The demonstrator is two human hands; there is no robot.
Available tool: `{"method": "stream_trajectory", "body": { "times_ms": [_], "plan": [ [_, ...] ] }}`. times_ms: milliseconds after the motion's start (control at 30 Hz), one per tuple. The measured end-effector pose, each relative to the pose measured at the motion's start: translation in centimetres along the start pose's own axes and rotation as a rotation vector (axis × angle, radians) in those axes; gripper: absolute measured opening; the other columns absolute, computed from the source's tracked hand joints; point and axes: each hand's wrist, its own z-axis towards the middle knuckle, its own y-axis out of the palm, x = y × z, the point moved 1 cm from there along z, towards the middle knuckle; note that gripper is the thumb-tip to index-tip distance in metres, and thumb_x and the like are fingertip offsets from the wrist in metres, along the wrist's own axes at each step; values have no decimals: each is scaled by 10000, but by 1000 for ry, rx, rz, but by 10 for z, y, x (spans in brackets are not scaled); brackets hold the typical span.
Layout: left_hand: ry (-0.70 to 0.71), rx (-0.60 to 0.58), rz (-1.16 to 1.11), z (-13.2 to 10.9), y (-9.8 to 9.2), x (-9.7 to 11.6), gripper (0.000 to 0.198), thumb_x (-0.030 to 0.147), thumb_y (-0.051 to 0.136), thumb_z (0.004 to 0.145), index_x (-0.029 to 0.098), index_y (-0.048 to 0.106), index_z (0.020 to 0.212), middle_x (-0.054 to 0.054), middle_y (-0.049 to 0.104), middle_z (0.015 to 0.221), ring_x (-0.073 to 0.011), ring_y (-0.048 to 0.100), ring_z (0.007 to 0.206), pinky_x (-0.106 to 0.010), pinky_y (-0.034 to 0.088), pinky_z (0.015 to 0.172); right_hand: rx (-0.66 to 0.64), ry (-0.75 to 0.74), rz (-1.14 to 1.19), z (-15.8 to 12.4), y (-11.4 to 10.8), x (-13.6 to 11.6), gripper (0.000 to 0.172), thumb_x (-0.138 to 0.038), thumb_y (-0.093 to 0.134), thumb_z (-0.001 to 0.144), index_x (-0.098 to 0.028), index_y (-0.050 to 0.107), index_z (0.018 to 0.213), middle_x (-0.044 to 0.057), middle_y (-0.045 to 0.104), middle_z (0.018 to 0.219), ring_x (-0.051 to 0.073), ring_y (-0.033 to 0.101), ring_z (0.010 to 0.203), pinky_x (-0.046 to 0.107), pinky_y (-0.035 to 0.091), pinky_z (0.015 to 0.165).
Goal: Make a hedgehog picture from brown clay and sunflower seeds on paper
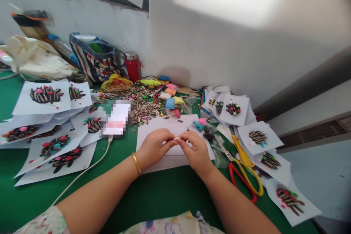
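- The left hand point(154, 147) and right hand point(193, 150) meet fingertip to fingertip over the paper stack point(153, 131), which serves as the landmark here.
- Both hands pinch a small white piece point(177, 138) between thumbs and forefingers; the fingers are closed tight on it, and it sits just above the stack's middle.
- What the white piece is made of cannot be told.
- A gold bangle point(136, 163) circles the left wrist, at the stack's near left corner.
- Behind the stack lies a heap of sunflower seeds point(142, 104), with small clay blocks point(171, 97) in pink, orange, blue and yellow beside it.
- Left of the stack, a white cable point(90, 166) runs across the green table point(153, 193) toward a blurred object.
- Further left are sheets with seed pictures point(46, 95), overlapping each other.
- Right of the stack lie scissors point(245, 173) with yellow and red handles, close to the right wrist.
- More seed-picture sheets point(259, 138) spread right of the stack.
- A red flask point(133, 67) and a striped bag point(93, 58) stand far behind the stack, against the wall.
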Motion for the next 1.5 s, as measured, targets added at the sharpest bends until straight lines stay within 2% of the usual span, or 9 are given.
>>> {"method": "stream_trajectory", "body": {
  "times_ms": [100,167,300,467,700,1067,1267,1433,1500],
  "plan": [
    [-41,44,-43,2,-2,1,215,353,562,944,185,660,853,-24,656,805,-148,573,766,-275,440,725,3,-34,-3,-1,-1,1,195,-298,519,976,-242,700,1021,61,700,966,207,626,938,379,500,854],
    [-94,54,-91,4,-3,3,240,375,571,932,181,656,819,-21,654,790,-145,569,750,-271,443,710,24,-44,-9,-1,-2,2,202,-304,561,954,-248,678,1108,64,681,995,207,619,951,379,506,857],
    [-231,-37,-268,6,-3,3,292,430,591,896,169,661,786,-16,642,746,-144,564,718,-263,449,672,29,-92,-9,-1,-1,2,355,-276,664,890,-280,627,1244,58,636,1052,204,600,984,377,508,887],
    [-322,-154,-505,6,-1,2,310,455,609,860,151,646,811,-9,620,736,-137,559,704,-257,455,658,-3,-110,-36,-2,-2,0,233,-267,669,890,-286,698,1120,57,618,1024,209,592,990,383,505,897],
    [-316,-147,-469,7,-5,6,298,447,630,842,157,700,851,-40,672,830,-164,589,789,-277,475,721,22,-139,-53,-3,-2,-3,198,-286,668,895,-284,705,1090,58,620,992,213,594,962,389,509,865],
    [-398,-177,-621,6,-4,8,343,489,711,775,151,684,722,-19,661,708,-142,582,688,-265,492,672,7,-145,-56,-4,0,-3,157,-291,689,879,-277,719,1033,55,624,973,207,598,932,378,518,832],
    [-405,-161,-606,5,-3,6,332,484,713,775,154,696,740,-20,664,718,-145,586,695,-268,493,677,16,-145,-70,-4,0,-3,199,-311,685,882,-292,713,1078,59,635,995,217,601,960,395,520,854],
    [-391,-190,-583,5,-3,3,368,514,692,783,149,692,736,-25,656,705,-148,584,686,-266,486,657,-4,-148,-59,-3,-1,-4,134,-303,672,890,-282,725,1011,55,643,964,209,608,929,378,524,826],
    [-368,-166,-551,5,-3,3,344,493,677,805,155,695,745,-22,657,713,-148,587,696,-268,488,671,3,-139,-62,-3,-1,-4,177,-317,677,886,-285,713,1057,61,645,998,219,606,962,394,519,861]
  ]
}}
